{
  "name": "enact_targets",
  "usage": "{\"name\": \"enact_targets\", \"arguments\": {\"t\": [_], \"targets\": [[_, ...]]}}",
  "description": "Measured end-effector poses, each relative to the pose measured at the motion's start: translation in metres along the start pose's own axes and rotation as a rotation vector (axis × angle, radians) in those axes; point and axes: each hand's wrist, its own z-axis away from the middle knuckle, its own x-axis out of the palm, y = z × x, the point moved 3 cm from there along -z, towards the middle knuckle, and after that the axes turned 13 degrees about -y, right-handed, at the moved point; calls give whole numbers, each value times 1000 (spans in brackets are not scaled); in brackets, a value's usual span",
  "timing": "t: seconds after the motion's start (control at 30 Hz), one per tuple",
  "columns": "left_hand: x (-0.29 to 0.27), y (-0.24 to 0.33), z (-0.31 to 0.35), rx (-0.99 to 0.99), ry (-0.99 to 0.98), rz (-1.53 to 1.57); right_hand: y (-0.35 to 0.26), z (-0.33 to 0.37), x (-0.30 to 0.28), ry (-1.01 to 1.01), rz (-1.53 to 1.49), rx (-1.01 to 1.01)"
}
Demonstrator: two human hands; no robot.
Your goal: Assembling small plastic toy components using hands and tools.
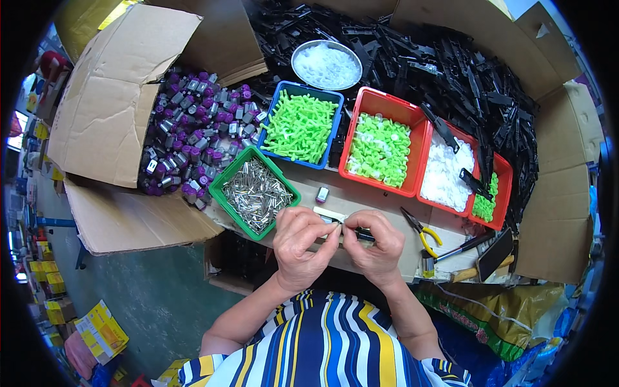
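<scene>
My left hand (pixel 301 248) and my right hand (pixel 375 247) meet at the near edge of the bench, thumbs and forefingers pinched close together. Whatever lies between the fingertips is too small to make out. Just beyond them is a pale strip-shaped piece (pixel 329 213), partly hidden by the fingers. Under my right hand a black part (pixel 364 233) shows only in part. A single small silver motor (pixel 322 195) stands on the bench a little farther off. Left of my left hand sits a green bin (pixel 291 187) of shiny metal pins (pixel 256 197).
Beyond are a blue bin (pixel 334 132) of green parts and red bins (pixel 417 155) of green and white pieces. A cardboard box (pixel 116 97) holds purple-and-silver motors (pixel 193 122). Black parts (pixel 445 58) pile behind a metal bowl (pixel 327 64). Pliers (pixel 423 235) and a hammer (pixel 464 247) lie right.
</scene>
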Motion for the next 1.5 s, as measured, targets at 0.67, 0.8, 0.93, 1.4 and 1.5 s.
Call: {"name": "enact_targets", "arguments": {"t": [0.67,0.8,0.93,1.4,1.5], "targets": [[0,-14,2,68,-392,51,19,16,-12,-256,-132,-9],[-2,-11,2,-1,-354,-11,27,17,-8,-280,-8,-4],[-4,-20,16,36,-253,-211,37,16,-5,-280,80,29],[5,-21,20,128,-239,-366,37,11,-2,-337,174,17],[7,-23,27,181,-221,-396,35,8,-3,-338,187,-1]]}}
